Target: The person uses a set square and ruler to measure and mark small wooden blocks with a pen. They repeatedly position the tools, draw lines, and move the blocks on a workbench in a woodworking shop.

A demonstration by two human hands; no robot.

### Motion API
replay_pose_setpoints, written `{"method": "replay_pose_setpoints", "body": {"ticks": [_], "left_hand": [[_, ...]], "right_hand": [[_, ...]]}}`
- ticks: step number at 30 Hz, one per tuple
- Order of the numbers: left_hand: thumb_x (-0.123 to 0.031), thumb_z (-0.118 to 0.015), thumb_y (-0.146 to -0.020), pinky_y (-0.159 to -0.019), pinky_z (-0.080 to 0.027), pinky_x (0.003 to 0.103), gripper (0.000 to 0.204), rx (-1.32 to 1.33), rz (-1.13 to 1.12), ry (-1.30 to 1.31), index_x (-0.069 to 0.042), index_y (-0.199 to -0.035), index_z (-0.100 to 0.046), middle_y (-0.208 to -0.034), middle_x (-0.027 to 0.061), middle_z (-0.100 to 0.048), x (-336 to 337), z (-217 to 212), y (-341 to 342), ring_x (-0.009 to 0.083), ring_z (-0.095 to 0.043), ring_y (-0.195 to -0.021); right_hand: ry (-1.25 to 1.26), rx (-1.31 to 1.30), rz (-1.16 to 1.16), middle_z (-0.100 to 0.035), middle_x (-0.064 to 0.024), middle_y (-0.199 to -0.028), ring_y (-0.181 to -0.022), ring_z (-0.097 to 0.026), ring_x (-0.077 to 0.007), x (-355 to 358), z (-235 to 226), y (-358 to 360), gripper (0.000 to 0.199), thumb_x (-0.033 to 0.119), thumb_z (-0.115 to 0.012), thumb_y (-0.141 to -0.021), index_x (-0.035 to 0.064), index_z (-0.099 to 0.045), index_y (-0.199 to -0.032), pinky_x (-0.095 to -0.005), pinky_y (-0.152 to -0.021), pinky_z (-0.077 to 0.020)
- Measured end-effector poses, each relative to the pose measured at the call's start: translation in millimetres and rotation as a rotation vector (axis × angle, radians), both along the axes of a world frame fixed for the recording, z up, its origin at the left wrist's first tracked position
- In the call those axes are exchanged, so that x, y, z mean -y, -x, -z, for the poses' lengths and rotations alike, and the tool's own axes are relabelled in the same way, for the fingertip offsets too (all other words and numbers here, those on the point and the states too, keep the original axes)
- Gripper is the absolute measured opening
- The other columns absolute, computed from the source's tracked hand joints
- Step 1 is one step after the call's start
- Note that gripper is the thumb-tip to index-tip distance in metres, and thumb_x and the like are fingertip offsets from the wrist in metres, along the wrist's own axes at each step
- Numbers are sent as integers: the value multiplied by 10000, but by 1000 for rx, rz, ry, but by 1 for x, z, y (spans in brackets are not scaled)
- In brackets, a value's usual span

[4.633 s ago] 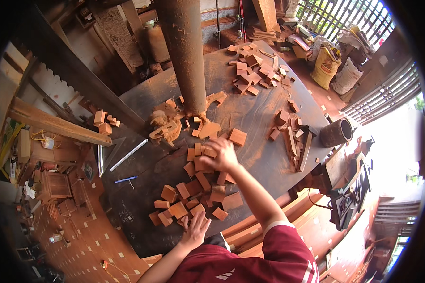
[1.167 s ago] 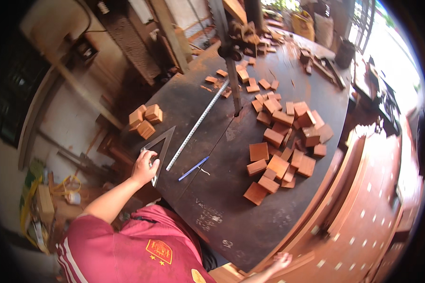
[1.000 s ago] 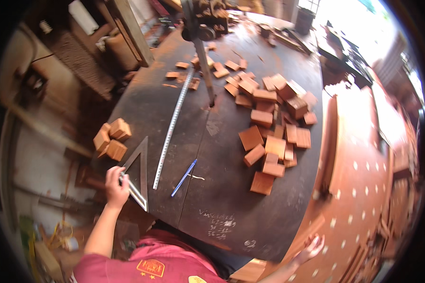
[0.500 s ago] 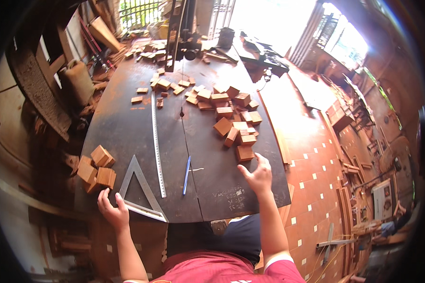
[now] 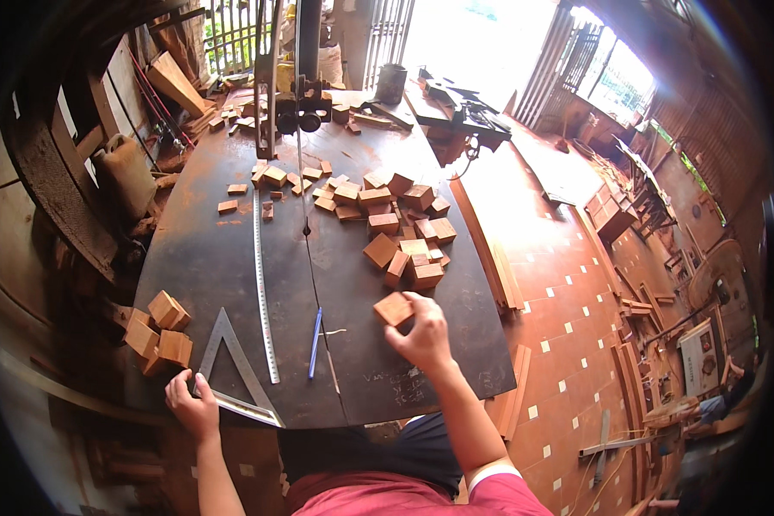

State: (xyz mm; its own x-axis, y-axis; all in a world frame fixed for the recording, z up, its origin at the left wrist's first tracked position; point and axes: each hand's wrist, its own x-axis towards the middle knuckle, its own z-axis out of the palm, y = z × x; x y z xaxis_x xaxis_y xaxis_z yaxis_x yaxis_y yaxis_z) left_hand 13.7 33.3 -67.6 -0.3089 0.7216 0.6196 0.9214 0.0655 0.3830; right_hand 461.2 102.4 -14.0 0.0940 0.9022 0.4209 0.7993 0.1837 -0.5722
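Observation:
My right hand (image 5: 424,335) grips a small wooden block (image 5: 392,308) between thumb and fingers, just below a heap of similar wooden blocks (image 5: 382,224) on the dark saw table (image 5: 232,258). At the table's near left edge my left hand (image 5: 194,406) is empty, its fingers loosely curled and the thumb apart. It is beside the corner of a metal set square (image 5: 248,370); whether it touches it I cannot tell. A small group of wooden blocks (image 5: 175,348) sits just beyond that hand. Between my hands lie a blue pen (image 5: 316,342) and a long white ruler (image 5: 263,301).
A bandsaw's blade guide (image 5: 305,107) stands over the table's far part, with the slot running toward me. Offcuts (image 5: 236,120) and a dark can (image 5: 391,83) are at the back. Long timber pieces (image 5: 490,249) lie along the right side, above a tiled floor (image 5: 568,361).
My right hand has taken a block from the near end of the heap and moved it left and toward me. The whole view has shifted slightly.

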Motion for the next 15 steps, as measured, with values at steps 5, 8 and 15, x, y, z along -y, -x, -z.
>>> {"method": "replay_pose_setpoints", "body": {"ticks": [5, 8, 15], "left_hand": [[-161, -697, -921, -886, -484, 470, 140, 32, -15, 3, -35, -978, -677, -908, 111, -686, -2, -7, -9, 338, -639, -929], [-160, -711, -909, -831, -503, 466, 126, -5, 21, -37, -46, -953, -681, -859, 105, -680, -5, -4, -6, 344, -647, -867], [-198, -747, -885, -842, -502, 440, 148, -16, -13, -9, -72, -943, -697, -849, 83, -697, -3, -6, -4, 316, -655, -870]], "right_hand": [[104, 59, -402, -624, -185, -1235, -1195, -588, -385, -24, -19, 23, 679, 204, -826, -748, 38, -580, -1359, -450, -1062, -487], [69, 59, -480, -626, -184, -1242, -1193, -592, -382, -35, -12, 21, 676, 172, -834, -726, 38, -598, -1345, -453, -1055, -493], [21, 133, -544, -644, -148, -1222, -1146, -609, -352, -19, -5, 21, 760, 205, -911, -686, 68, -595, -1363, -457, -984, -490]]}}
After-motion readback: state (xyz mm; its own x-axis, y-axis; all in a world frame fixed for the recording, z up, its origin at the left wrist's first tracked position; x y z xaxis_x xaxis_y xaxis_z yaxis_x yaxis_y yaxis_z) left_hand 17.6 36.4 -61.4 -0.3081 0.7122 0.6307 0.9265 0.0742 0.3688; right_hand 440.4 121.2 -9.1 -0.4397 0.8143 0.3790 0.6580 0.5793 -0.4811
